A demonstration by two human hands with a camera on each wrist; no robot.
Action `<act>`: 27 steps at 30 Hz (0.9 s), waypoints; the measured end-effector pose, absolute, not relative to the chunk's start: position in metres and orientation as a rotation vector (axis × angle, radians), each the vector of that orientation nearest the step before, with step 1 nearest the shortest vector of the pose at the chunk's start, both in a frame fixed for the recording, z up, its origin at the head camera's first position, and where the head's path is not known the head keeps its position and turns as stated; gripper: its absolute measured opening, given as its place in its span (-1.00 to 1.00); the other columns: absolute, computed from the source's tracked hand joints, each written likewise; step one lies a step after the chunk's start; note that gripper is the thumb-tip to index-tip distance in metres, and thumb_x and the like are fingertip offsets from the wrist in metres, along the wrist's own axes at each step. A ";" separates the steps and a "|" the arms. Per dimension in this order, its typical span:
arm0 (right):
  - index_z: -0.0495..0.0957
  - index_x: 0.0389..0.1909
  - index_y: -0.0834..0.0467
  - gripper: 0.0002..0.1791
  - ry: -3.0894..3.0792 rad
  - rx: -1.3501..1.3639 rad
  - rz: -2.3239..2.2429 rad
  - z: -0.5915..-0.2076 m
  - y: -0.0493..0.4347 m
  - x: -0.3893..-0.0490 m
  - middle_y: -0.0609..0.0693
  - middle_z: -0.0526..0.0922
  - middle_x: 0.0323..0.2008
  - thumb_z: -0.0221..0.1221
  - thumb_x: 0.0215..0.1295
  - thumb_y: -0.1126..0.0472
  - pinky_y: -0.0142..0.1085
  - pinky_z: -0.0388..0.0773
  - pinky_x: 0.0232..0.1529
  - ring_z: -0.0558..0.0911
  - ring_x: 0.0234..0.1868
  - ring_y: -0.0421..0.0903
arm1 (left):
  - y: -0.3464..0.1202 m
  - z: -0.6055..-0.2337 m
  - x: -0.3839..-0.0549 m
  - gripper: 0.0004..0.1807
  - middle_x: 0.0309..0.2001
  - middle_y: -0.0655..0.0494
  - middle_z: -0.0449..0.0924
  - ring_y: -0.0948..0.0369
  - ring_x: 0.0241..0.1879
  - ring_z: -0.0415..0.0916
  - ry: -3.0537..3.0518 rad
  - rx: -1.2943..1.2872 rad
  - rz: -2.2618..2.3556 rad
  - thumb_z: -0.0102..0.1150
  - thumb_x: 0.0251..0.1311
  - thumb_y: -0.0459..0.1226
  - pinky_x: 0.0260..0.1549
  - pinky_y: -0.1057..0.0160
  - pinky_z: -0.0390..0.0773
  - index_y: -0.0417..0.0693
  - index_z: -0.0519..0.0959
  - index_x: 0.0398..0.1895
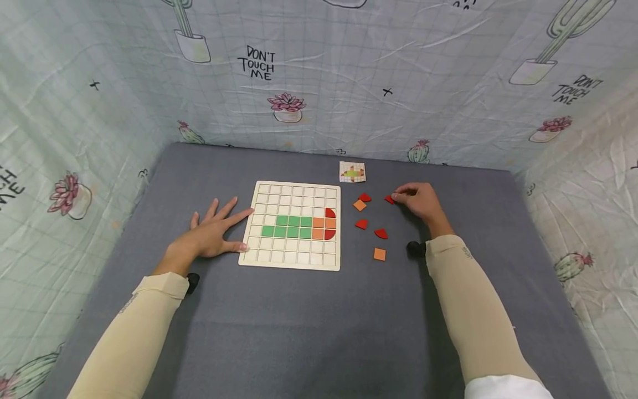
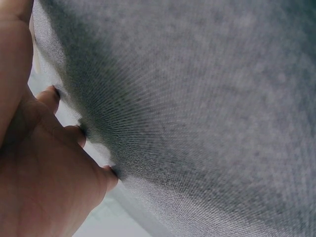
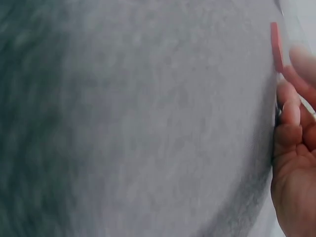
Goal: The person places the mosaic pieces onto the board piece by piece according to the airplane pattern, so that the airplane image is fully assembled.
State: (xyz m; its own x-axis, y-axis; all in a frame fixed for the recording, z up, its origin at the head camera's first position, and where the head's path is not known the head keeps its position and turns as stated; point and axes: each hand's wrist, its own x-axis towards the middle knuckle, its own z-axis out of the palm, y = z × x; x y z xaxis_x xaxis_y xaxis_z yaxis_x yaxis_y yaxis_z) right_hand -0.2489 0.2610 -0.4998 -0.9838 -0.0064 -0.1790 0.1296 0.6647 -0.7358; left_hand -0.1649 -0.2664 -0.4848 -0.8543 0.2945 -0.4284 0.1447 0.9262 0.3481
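Note:
My left hand (image 1: 211, 233) lies with fingers spread at the left edge of a pale wooden grid board (image 1: 289, 266); its thumb and index fingertips touch that edge. In the left wrist view, other fingertips (image 2: 109, 177) press on the grey cloth. Over to the right of the board, my right hand (image 1: 418, 202) pinches a red quarter-circle tile (image 1: 389, 199) between thumb and fingers, low over the cloth. That red tile (image 3: 276, 47) also shows beside the fingers in the right wrist view. Green square tiles (image 1: 293, 227), orange squares (image 1: 318, 228) and red quarter-circles (image 1: 330, 213) sit in the board's cells.
Between board and right hand lie loose red quarter-circles (image 1: 381, 234) and orange squares (image 1: 380, 254). A small pattern card (image 1: 352, 172) stands behind them, showing a coloured figure on a grid. Grey cloth (image 1: 279, 321) covers the table, and a printed curtain (image 1: 329, 83) hangs behind it.

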 end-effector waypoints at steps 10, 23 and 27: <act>0.70 0.01 0.27 -0.65 2.716 0.016 -1.118 -0.498 0.261 -0.248 0.00 0.61 -0.27 0.42 0.29 0.16 -0.23 0.47 -0.19 0.52 -0.26 -0.02 | -0.266 -0.484 -0.165 0.11 0.74 0.03 -0.50 -0.31 0.66 -0.63 2.587 0.320 0.426 0.29 0.18 0.34 0.41 -0.61 -0.45 0.51 -0.10 0.70; 0.73 -0.03 0.31 -0.64 2.753 -0.124 -0.991 -0.494 0.251 -0.246 0.14 0.73 -0.23 0.40 0.29 0.13 -0.27 0.52 -0.24 0.59 -0.25 -0.01 | -0.267 -0.488 -0.165 0.12 0.74 0.05 -0.49 -0.30 0.67 -0.62 2.589 0.319 0.430 0.29 0.16 0.36 0.41 -0.61 -0.46 0.53 -0.10 0.70; 0.74 -0.06 0.30 -0.67 2.743 -0.184 -1.006 -0.493 0.243 -0.244 0.14 0.74 -0.25 0.41 0.27 0.15 -0.27 0.52 -0.27 0.59 -0.28 -0.03 | -0.266 -0.485 -0.164 0.11 0.74 0.03 -0.48 -0.31 0.67 -0.61 2.593 0.322 0.425 0.30 0.17 0.34 0.41 -0.61 -0.45 0.51 -0.09 0.70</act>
